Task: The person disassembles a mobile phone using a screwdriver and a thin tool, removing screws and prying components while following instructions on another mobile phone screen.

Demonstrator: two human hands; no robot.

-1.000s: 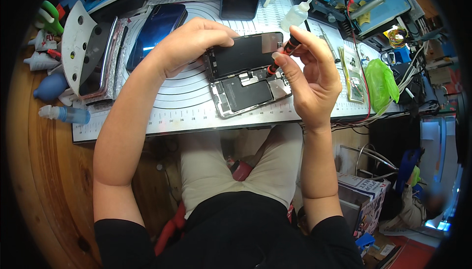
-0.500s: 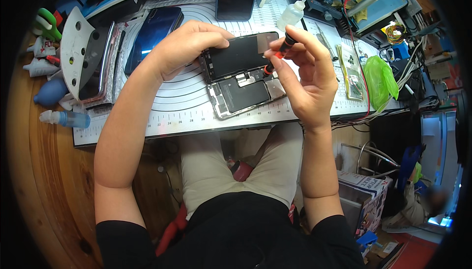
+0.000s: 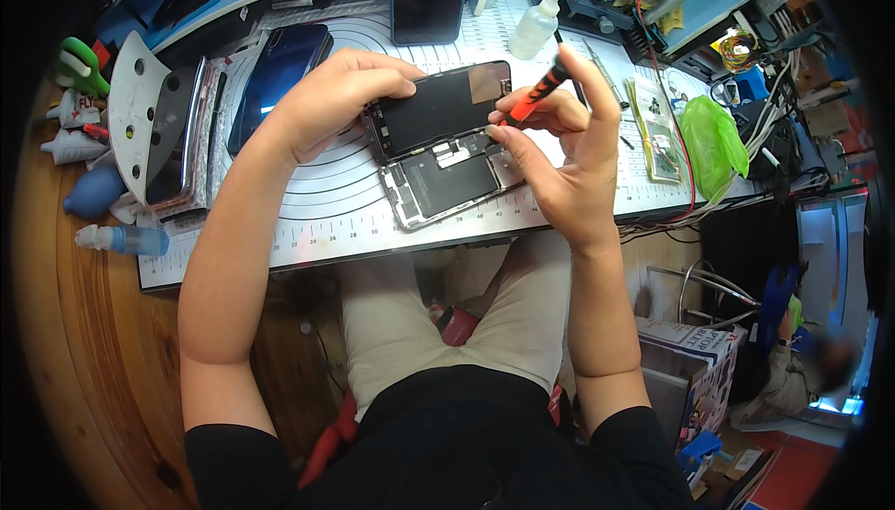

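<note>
Probably at tool-work step inside open phone [image 3: 449,184], pinching driver [image 3: 533,100] at 2 o'clock with right hand [image 3: 571,165], screen [image 3: 433,111] at 11 with left hand [image 3: 334,98]; needs steady aim next.

You are in a phone-repair workshop: around you are an opened smartphone [image 3: 446,181], a blue-backed phone [image 3: 278,74], a ruled work mat [image 3: 326,184], a needle-tipped dropper bottle [image 3: 534,32] and a blue rubber air blower [image 3: 93,189].

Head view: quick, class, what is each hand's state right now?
Left hand: closed on the edge of an opened black rectangular smartphone.
Right hand: closed, holding a slim red-and-black screwdriver.
</note>
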